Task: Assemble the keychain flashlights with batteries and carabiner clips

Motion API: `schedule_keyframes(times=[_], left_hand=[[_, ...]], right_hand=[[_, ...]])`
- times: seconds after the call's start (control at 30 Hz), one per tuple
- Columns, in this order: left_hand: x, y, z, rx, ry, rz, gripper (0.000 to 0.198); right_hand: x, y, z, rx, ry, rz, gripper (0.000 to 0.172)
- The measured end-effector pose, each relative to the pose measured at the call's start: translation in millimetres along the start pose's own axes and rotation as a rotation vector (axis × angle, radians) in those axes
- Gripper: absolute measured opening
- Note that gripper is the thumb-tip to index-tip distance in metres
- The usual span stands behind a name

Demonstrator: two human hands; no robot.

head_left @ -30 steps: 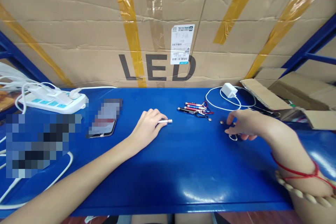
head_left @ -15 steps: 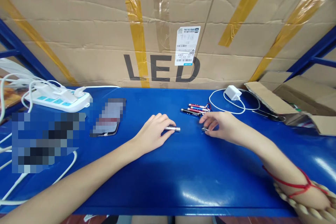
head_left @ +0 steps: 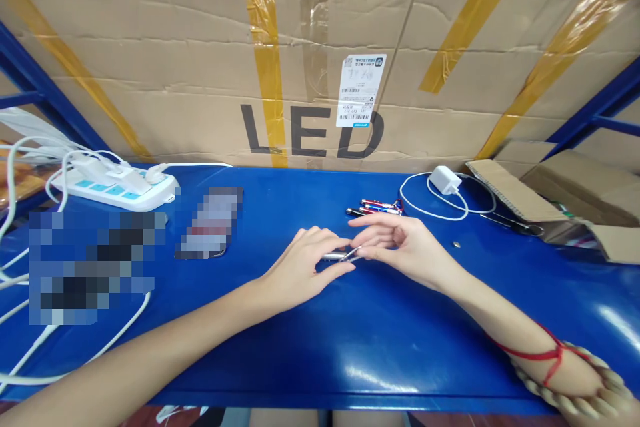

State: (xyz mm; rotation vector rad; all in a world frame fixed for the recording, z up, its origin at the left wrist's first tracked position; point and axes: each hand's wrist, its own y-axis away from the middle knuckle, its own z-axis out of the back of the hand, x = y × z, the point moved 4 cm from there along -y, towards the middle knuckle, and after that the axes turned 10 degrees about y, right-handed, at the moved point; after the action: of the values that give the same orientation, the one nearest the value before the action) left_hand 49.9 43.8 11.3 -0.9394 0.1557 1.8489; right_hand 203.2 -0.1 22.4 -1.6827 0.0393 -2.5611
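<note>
My left hand pinches a small silver penlight just above the blue table. Its far end points right, toward my right hand. The thumb and fingers of my right hand are closed on a thin silver piece at that end; its exact kind is too small to make out. Fingers of both hands nearly meet there and partly cover the parts. Beyond my right hand lie several small penlights in black, red and blue. A tiny round silver piece rests right of my right hand.
A phone and a blurred dark item lie left, beside a white power strip with cables. A white charger with its cord sits back right, near an open cardboard box. A large carton stands behind.
My right hand has moved left to the end of the penlight, bringing the thin silver piece against it. The tiny round piece on the table now shows. My left hand has shifted slightly.
</note>
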Motion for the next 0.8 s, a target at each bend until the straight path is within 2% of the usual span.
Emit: schedule_keyframes(times=[0.2,0.3,0.43,0.53,0.67,0.8], left_hand=[[0,0,0.9,-0.088,-0.023,-0.025,0.013],[2,-1,4.3,-0.157,0.011,0.027,0.013],[1,0,6.5,-0.216,0.12,0.056,0.009],[-1,1,5.8,-0.217,0.19,0.065,0.013],[-4,3,5.6,-0.207,0.203,0.081,0.009],[-2,4,5.6,-0.22,0.297,0.133,0.012]], right_hand=[[1,-1,-5,-0.091,-0.09,0.051,0.032],[-2,0,-4,-0.115,0.005,0.084,0.03],[-5,0,-7,-0.069,0.13,0.116,0.027],[-4,-1,-11,-0.072,0.228,0.133,0.02],[3,0,-15,-0.089,0.377,0.229,0.01],[5,2,-17,-0.126,0.377,0.299,0.009]])
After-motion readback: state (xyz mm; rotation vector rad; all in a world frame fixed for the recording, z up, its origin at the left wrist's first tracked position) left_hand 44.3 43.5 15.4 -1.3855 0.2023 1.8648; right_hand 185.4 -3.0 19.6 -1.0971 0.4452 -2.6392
